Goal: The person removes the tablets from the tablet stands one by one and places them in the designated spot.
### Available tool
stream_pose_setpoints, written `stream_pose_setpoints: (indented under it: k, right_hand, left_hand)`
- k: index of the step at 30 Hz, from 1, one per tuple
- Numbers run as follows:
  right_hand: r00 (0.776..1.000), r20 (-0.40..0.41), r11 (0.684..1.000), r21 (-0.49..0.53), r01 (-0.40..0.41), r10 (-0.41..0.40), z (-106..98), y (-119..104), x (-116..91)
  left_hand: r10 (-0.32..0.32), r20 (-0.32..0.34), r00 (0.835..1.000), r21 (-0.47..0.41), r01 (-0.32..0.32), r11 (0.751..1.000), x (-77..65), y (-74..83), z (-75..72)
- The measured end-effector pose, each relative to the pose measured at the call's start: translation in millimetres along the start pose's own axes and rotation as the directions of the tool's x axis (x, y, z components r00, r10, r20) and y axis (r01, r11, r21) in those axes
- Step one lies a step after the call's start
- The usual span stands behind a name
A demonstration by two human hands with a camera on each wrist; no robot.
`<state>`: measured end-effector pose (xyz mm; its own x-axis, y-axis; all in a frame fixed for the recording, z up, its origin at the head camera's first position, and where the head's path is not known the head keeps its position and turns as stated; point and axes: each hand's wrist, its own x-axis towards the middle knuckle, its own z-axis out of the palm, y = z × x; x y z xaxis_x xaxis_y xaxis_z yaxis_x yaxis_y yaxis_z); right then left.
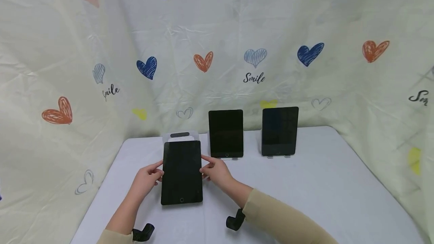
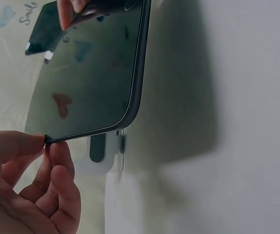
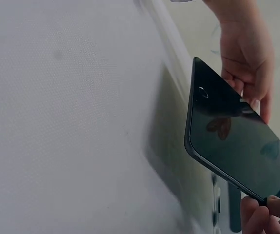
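A black tablet (image 1: 182,172) is held up by both hands, its dark screen facing me and its round home button at the lower edge. On its left edge, the left hand (image 1: 145,179) pinches it between thumb and fingers. My right hand (image 1: 218,174) grips the opposite edge in the same way. The wrist views show a gap between the tablet (image 3: 228,126) and the tabletop, with its shadow falling on the white cloth. Right behind the tablet, a pale stand with a dark pad (image 1: 179,134) shows its top; its lower part is hidden.
Two more tablets stand upright at the back of the table, a middle one (image 1: 226,134) and a right one (image 1: 280,131), each propped on a small stand. A white cloth covers the table (image 1: 305,195). Behind it hangs a curtain (image 1: 223,29) printed with hearts.
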<state>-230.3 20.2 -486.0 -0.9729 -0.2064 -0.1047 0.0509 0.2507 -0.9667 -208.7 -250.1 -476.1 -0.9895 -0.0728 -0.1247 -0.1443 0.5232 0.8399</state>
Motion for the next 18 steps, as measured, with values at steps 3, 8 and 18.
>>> stream_pose_setpoints:
  k: [3,8,18]
  right_hand:
    - [1.0,0.022,1.0,-0.003,-0.015,0.015,6,3,-3]
    - [0.997,0.061,0.999,-0.015,-0.047,0.048,13,6,-9]
    - [0.989,0.133,0.998,-0.028,-0.065,0.068,16,10,-15]
  left_hand:
    - [-0.012,0.012,1.0,0.01,0.012,1.0,-4.9,-5.5,-3.0]
    - [-0.044,0.029,0.999,0.028,0.044,0.999,-11.4,-15.9,-4.1]
    - [-0.078,0.06,0.995,0.007,0.078,0.997,-20.7,-26.6,1.2]
